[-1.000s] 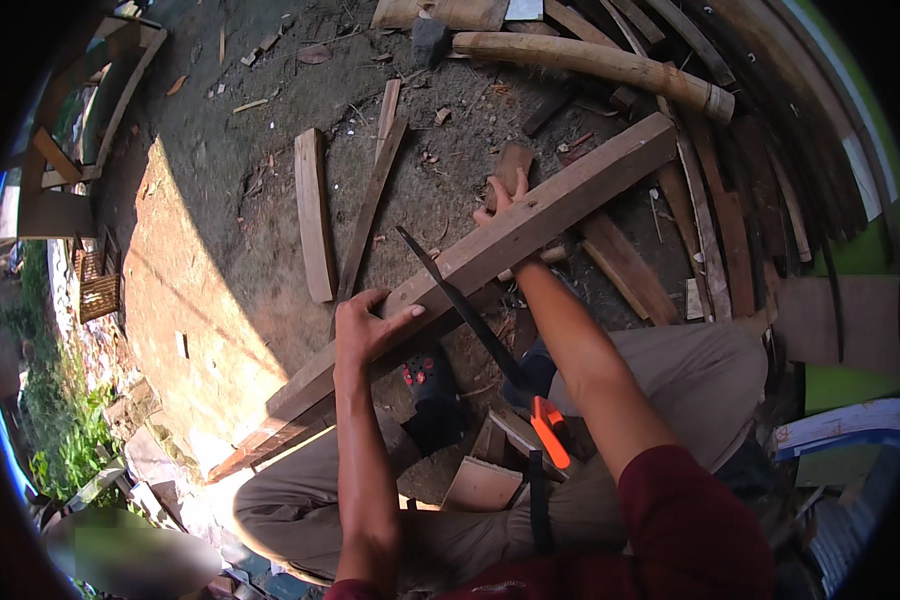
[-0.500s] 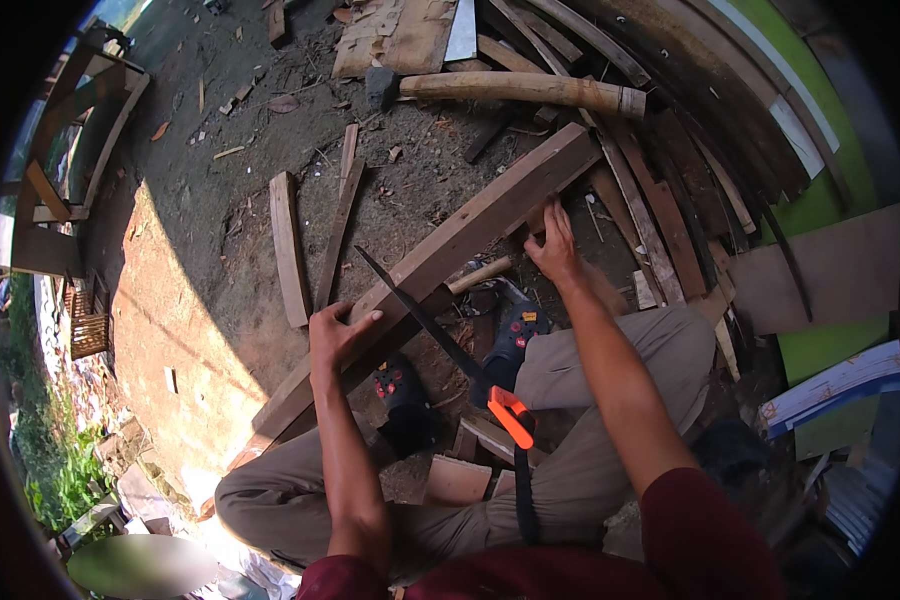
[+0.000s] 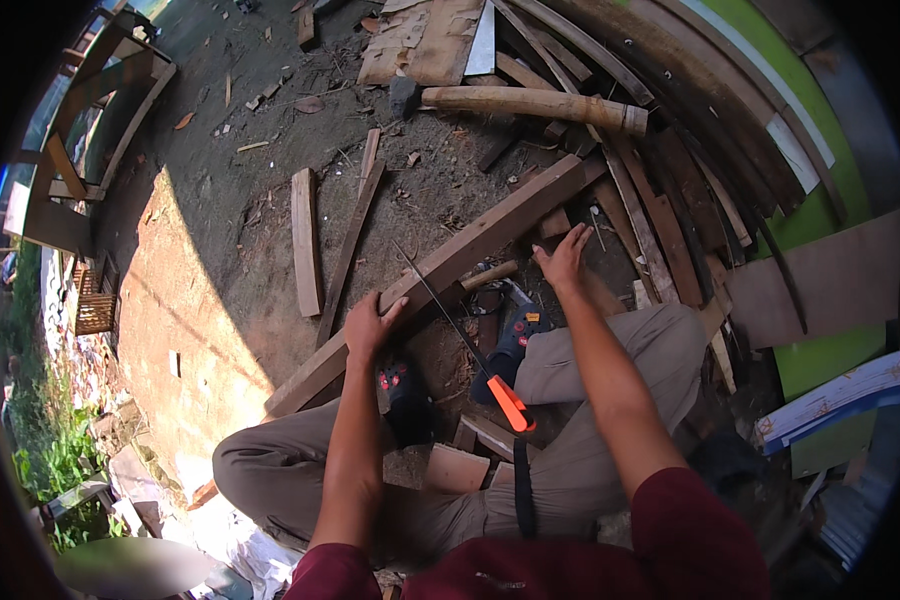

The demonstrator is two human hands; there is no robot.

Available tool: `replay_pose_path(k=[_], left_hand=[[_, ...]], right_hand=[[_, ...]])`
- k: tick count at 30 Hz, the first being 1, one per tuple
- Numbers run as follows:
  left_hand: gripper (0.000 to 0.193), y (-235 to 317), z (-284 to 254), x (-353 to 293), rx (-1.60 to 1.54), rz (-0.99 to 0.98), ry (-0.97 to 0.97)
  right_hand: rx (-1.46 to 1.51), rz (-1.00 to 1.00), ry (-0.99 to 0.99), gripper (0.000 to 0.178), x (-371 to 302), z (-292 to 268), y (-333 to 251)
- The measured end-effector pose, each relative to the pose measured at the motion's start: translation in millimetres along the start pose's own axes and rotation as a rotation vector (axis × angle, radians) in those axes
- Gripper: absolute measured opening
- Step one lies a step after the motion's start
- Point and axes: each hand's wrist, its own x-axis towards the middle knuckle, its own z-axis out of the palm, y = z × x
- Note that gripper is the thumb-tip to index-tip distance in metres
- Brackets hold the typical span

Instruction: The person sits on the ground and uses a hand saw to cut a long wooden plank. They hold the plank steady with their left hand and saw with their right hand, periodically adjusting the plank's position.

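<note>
A long squared wooden beam (image 3: 490, 226) lies slantwise in front of my legs, from lower left to upper right. My left hand (image 3: 370, 322) grips it near the middle, thumb on the upper face and fingers wrapped over the edge. A handsaw with an orange handle (image 3: 511, 404) lies across the beam just right of that hand; its dark blade shows as a thin line, and neither hand holds it. My right hand (image 3: 567, 260) is off the beam, open with fingers spread, near a small wooden block (image 3: 555, 222) by the beam's far end.
Loose boards (image 3: 675, 235) are piled at the right, with a thick round pole (image 3: 540, 105) beyond the beam. Two narrow wood strips (image 3: 307, 240) (image 3: 353, 245) lie left of it. A round wooden handle (image 3: 488, 275) lies near my shoes (image 3: 522, 335). Wooden frames (image 3: 65, 165) stand far left.
My right hand has let go of the beam and opened beside it. The beam's far end sits lower in view. The saw has turned, its blade now showing edge-on. My left hand stays on the beam.
</note>
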Motion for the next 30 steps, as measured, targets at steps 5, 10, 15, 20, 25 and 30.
replay_pose_path(k=[5,10,15,20,25,30], left_hand=[[0.078,-14,3,1,0.152,-0.001,-0.035],[0.079,-4,6,-2,0.196,-0.061,-0.099],[0.092,-6,20,10,0.211,-0.074,-0.109],[0.092,23,26,14,0.199,-0.17,-0.113],[0.092,24,28,10,0.158,-0.163,-0.137],[0.089,18,33,6,0.149,-0.089,-0.063]], right_hand=[[-0.191,-0.081,-0.435,0.047,-73,-45,-69],[-0.092,-0.15,-0.79,0.068,-213,-113,-106],[0.22,-0.046,-0.624,0.045,-267,-91,-72],[0.546,-0.368,-0.587,0.057,-255,-109,-57],[0.379,-0.428,-0.282,0.041,-273,-146,-103],[0.32,-0.438,-0.249,0.033,-249,-127,-154]])
